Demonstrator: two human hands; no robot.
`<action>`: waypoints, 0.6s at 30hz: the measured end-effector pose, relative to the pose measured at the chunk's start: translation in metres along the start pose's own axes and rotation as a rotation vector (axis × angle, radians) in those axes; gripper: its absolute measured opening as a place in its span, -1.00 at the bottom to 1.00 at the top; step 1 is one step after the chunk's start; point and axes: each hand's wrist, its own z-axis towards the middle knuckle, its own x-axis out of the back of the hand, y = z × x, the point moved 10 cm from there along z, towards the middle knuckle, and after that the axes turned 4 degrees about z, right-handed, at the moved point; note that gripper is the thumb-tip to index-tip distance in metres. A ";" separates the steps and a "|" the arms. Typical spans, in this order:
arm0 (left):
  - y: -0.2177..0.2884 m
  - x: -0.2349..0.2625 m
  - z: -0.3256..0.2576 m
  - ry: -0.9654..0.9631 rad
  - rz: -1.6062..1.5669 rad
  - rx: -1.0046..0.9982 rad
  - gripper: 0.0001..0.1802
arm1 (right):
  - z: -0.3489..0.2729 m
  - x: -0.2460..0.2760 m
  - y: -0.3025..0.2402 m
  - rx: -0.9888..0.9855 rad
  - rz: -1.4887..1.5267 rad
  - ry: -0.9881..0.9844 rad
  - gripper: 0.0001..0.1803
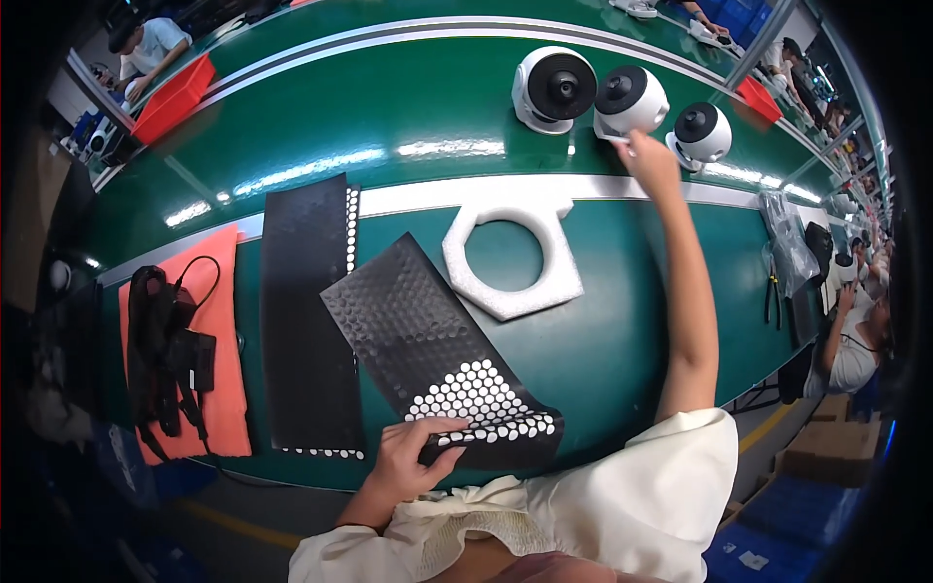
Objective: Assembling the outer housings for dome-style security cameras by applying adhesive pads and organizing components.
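My left hand (406, 461) is closed on the near end of a black sheet (398, 301) that carries rows of white round stickers (471, 394). The sheet's near end curls over; its far part has only round marks. My right hand (649, 163) reaches far across the bench, its fingers pinched against the base of the middle white dome camera (630, 102). What those fingers hold, if anything, is too small to make out. A second white camera (556, 89) stands left of it, and a third (702, 136) stands right.
A white foam ring (462, 277) lies mid-bench. Another black sheet (306, 321) with stickers along its edges is left of it. Further left, black straps and cables (175, 350) rest on an orange-pink mat (222, 408). Pliers (773, 291) and clear plastic bags (785, 238) lie right.
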 end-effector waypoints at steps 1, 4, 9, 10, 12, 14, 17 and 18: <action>0.000 0.000 -0.001 0.015 -0.004 -0.013 -0.75 | 0.000 0.018 -0.002 -0.014 0.085 -0.029 -0.68; 0.001 -0.002 -0.003 0.018 0.009 -0.046 -0.74 | -0.008 0.043 0.020 -0.277 1.026 -0.070 -0.58; 0.005 0.003 -0.001 0.037 0.025 -0.062 -0.73 | -0.035 0.135 -0.054 -0.315 1.421 -0.204 -0.68; 0.008 0.006 -0.001 0.062 0.022 -0.074 -0.73 | -0.039 0.146 -0.074 -0.325 1.461 -0.234 -0.70; 0.004 0.007 0.002 0.088 -0.024 -0.078 -0.75 | -0.049 0.155 -0.112 -0.266 1.513 -0.278 -0.72; 0.000 0.012 0.000 0.139 -0.039 -0.039 -0.79 | -0.057 0.140 -0.147 -0.213 1.605 -0.361 -0.70; -0.005 0.026 -0.007 0.267 -0.001 0.016 -0.83 | -0.067 0.123 -0.192 -0.128 1.631 -0.570 -0.70; -0.007 0.029 -0.008 0.303 -0.007 0.037 -0.85 | -0.069 0.119 -0.197 -0.137 1.576 -0.583 -0.70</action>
